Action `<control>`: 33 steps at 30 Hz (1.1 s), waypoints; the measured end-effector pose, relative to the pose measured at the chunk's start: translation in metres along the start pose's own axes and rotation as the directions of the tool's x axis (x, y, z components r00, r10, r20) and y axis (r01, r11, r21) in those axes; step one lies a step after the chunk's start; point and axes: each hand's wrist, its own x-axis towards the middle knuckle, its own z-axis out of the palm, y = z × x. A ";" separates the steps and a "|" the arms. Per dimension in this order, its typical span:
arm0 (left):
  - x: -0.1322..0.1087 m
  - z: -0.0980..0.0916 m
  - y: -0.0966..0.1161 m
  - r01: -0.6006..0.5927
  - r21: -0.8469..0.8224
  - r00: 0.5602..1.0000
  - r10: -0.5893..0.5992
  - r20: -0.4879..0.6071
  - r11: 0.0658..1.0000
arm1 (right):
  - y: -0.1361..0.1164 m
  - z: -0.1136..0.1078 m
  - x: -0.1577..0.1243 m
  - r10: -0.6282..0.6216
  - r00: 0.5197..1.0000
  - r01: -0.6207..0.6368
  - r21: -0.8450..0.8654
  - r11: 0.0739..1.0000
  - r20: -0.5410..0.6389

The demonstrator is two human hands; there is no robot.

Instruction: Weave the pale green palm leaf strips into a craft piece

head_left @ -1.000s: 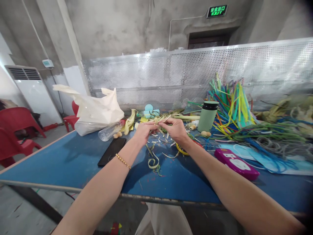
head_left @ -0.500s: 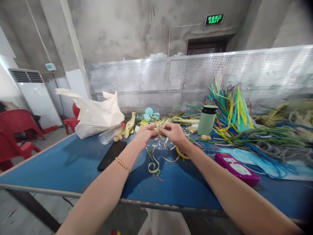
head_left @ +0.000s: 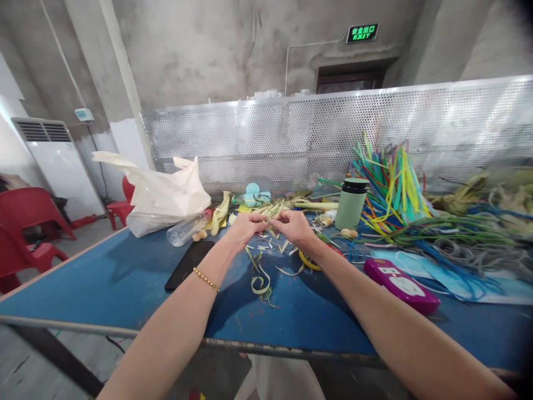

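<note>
Both hands meet above the middle of the blue table (head_left: pixel 125 283). My left hand (head_left: pixel 245 230) is closed, thumb and fingers pinching pale green husk strips (head_left: pixel 272 209). Against it, my right hand (head_left: pixel 297 228) pinches the same strips between thumb and index finger. Exactly where the strips pass between the fingertips is too small to make out. Loose cut scraps lie under the fingers, and a curled pale strip (head_left: pixel 261 286) rests on the table nearer to me. Beside my right wrist is a yellow ring-shaped thing (head_left: pixel 308 261), partly covered by the arm.
A black phone (head_left: pixel 189 265), a clear bottle (head_left: pixel 183 230) and a white plastic bag (head_left: pixel 164 194) are on the left. To the right stand a green canister (head_left: pixel 352 208), a bundle of coloured strips (head_left: pixel 406 189), a purple box (head_left: pixel 402 286) and tangled cords (head_left: pixel 462 250). Behind is a perforated metal screen (head_left: pixel 250 139).
The fingertips have shifted slightly on the husk strips, and the right fingers are bent a little differently. Both hands keep their pinch. The whole view has moved slightly.
</note>
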 end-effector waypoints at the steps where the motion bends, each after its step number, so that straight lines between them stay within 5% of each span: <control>1: 0.000 0.000 0.000 0.003 0.003 1.000 -0.003 -0.004 1.000 | 0.000 0.000 0.000 0.006 1.000 -0.006 0.009 1.000 0.003; 17: -0.007 0.002 0.008 -0.024 0.021 0.995 0.022 0.094 0.999 | -0.013 -0.001 -0.005 0.094 0.996 -0.094 0.095 0.991 0.010; 24: -0.005 0.007 0.003 -0.046 0.091 0.999 0.048 -0.019 0.995 | -0.013 0.000 -0.005 0.091 0.995 -0.088 0.067 0.994 -0.047; 33: -0.007 0.010 0.007 -0.027 0.045 0.999 0.027 -0.019 0.999 | -0.013 0.000 -0.003 0.089 0.994 -0.086 0.042 0.995 -0.060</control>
